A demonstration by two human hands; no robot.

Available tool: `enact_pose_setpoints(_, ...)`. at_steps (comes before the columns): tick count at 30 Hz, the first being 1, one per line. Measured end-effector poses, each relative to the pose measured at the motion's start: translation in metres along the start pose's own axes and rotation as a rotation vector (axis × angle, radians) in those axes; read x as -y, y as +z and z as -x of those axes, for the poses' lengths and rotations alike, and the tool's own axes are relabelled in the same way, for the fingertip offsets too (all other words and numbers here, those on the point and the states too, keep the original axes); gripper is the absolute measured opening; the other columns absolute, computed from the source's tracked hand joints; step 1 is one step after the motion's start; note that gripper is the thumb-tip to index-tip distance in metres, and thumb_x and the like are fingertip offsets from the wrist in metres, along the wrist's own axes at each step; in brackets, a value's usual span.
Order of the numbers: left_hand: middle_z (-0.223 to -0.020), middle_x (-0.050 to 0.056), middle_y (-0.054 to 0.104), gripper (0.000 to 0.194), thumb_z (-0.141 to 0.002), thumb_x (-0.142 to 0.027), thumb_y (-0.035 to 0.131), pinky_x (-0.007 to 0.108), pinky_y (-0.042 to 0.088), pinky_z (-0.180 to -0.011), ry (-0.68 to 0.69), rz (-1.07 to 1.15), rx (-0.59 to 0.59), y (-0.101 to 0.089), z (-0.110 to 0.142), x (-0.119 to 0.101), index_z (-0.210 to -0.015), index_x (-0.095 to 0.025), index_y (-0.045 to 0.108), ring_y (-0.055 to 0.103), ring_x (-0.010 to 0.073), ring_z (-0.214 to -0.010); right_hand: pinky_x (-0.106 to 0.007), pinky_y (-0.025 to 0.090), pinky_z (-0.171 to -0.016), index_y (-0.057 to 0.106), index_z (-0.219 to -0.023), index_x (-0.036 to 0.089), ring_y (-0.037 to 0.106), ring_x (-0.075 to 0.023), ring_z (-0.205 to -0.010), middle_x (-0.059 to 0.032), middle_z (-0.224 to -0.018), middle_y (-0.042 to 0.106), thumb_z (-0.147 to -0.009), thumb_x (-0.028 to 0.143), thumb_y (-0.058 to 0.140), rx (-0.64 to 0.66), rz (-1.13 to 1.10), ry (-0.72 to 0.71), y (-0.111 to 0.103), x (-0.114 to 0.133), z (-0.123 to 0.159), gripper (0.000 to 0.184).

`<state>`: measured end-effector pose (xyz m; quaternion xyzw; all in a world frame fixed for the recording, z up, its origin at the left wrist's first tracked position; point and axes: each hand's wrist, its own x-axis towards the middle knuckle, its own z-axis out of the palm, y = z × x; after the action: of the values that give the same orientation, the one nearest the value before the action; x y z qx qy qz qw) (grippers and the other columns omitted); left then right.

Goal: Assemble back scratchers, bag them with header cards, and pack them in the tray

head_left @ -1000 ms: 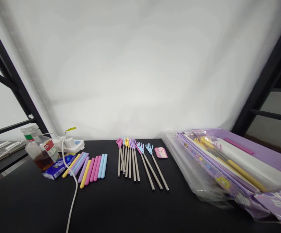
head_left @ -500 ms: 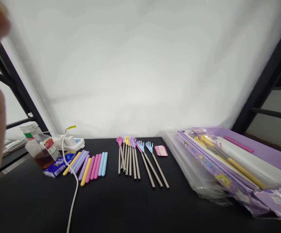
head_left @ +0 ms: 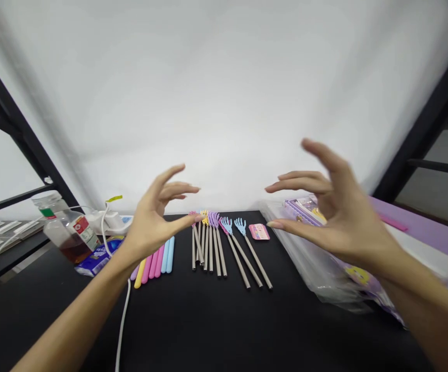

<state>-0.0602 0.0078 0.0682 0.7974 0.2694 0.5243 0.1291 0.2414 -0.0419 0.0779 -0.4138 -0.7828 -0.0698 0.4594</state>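
My left hand point(head_left: 157, 214) hovers above the black table point(head_left: 192, 330), fingers spread and empty, over the row of pastel coloured sticks point(head_left: 157, 261). My right hand point(head_left: 332, 212) is raised with fingers apart, empty, in front of the purple box point(head_left: 421, 232). Between the hands lies a row of metal rods with small coloured hand-shaped tips point(head_left: 224, 248). A small pink card point(head_left: 258, 232) lies beside the rods.
A bottle with brown liquid point(head_left: 66, 230), a blue packet point(head_left: 95, 257) and a white device with a cable point(head_left: 109, 221) sit at the left. Clear plastic sleeves point(head_left: 305, 253) lie by the purple box. Black rack struts stand on both sides; a white backdrop lies behind.
Both hands have come into view and now hover open over the table. Half a second ago only a blurred hand showed at the left edge. The objects have not moved.
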Motion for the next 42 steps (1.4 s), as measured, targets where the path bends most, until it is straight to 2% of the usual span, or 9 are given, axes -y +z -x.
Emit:
enact_pose_setpoints(3,-0.117,0.006,0.070,0.075,-0.079,-0.045,0.077,0.044,0.051,-0.103,-0.173,-0.105,0.144,0.010,0.015,0.029,-0.144,-0.031,0.042,0.066,0.0241,-0.112,-0.053,0.043,-0.109,0.022,-0.154,0.033,0.059,-0.0289,-0.125,-0.0049,-0.115,0.071,-0.083,0.055,0.069,0.125,-0.076,0.034,0.017,-0.019,0.004,0.088)
enact_pose_setpoints(6,-0.120,0.004,0.070,0.070,-0.081,-0.049,0.074,0.043,0.051,-0.102,-0.244,-0.204,0.246,0.014,0.028,0.047,-0.142,-0.031,0.045,0.066,0.0229,-0.109,-0.052,0.042,-0.109,0.031,-0.151,0.035,0.060,-0.0282,-0.122,-0.0037,-0.118,0.070,-0.084,0.048,0.071,0.228,-0.077,0.080,0.031,-0.035,0.008,0.079)
enact_pose_setpoints(12,-0.119,0.003,0.071,0.047,-0.088,-0.042,0.067,0.038,0.050,-0.101,-0.260,-0.348,0.313,0.016,0.039,0.067,-0.131,-0.026,0.058,0.063,0.0214,-0.115,-0.048,0.044,-0.102,0.045,-0.144,0.034,0.058,-0.0281,-0.117,-0.0030,-0.113,0.071,-0.083,0.038,0.071,0.398,-0.059,0.165,0.059,-0.057,0.004,0.066)
enact_pose_setpoints(15,-0.119,0.003,0.071,0.032,-0.090,-0.038,0.063,0.037,0.049,-0.101,-0.239,-0.399,0.338,0.017,0.043,0.075,-0.118,-0.023,0.066,0.062,0.0214,-0.114,-0.045,0.045,-0.099,0.052,-0.138,0.030,0.056,-0.0277,-0.117,-0.0035,-0.110,0.072,-0.083,0.033,0.070,0.433,-0.039,0.181,0.070,-0.060,0.006,0.057)
enact_pose_setpoints(20,-0.115,0.004,0.072,0.025,-0.092,-0.034,0.059,0.038,0.048,-0.101,-0.241,-0.475,0.348,0.022,0.045,0.077,-0.111,-0.023,0.070,0.060,0.0225,-0.114,-0.043,0.045,-0.100,0.059,-0.130,0.025,0.056,-0.0263,-0.115,-0.0052,-0.111,0.071,-0.086,0.027,0.066,0.436,0.016,0.151,0.076,-0.058,0.020,0.045)
enact_pose_setpoints(26,-0.106,0.004,0.073,0.022,-0.094,-0.028,0.054,0.038,0.047,-0.097,-0.241,-0.544,0.357,0.029,0.043,0.075,-0.105,-0.021,0.072,0.060,0.0234,-0.107,-0.043,0.046,-0.095,0.069,-0.115,0.024,0.060,-0.0275,-0.111,-0.0074,-0.112,0.071,-0.090,0.029,0.061,0.433,0.085,0.164,0.067,-0.056,0.030,0.027)
enact_pose_setpoints(33,-0.097,0.005,0.071,0.030,-0.097,-0.026,0.043,0.039,0.046,-0.094,-0.254,-0.548,0.403,0.028,0.046,0.079,-0.109,-0.020,0.070,0.057,0.0244,-0.102,-0.031,0.047,-0.071,0.072,-0.098,0.023,0.067,-0.0191,-0.082,-0.0028,-0.090,0.074,-0.089,0.030,0.058,0.486,-0.002,0.355,0.060,-0.036,0.019,0.018)
enact_pose_setpoints(36,-0.097,0.006,0.070,0.031,-0.097,-0.027,0.043,0.039,0.046,-0.093,-0.284,-0.550,0.399,0.028,0.048,0.080,-0.112,-0.021,0.069,0.056,0.0251,-0.105,-0.027,0.046,-0.063,0.071,-0.090,0.021,0.066,-0.0162,-0.071,-0.0015,-0.080,0.072,-0.084,0.027,0.061,0.564,-0.044,0.431,0.067,-0.028,0.013,0.013)
enact_pose_setpoints(42,-0.100,0.007,0.070,0.032,-0.096,-0.027,0.040,0.037,0.046,-0.089,-0.322,-0.667,0.355,0.014,0.044,0.082,-0.115,-0.022,0.066,0.057,0.0263,-0.109,-0.023,0.044,-0.058,0.068,-0.083,0.019,0.065,-0.0143,-0.062,0.0002,-0.067,0.071,-0.075,0.015,0.062,0.683,-0.076,0.426,0.094,-0.017,-0.014,0.011)
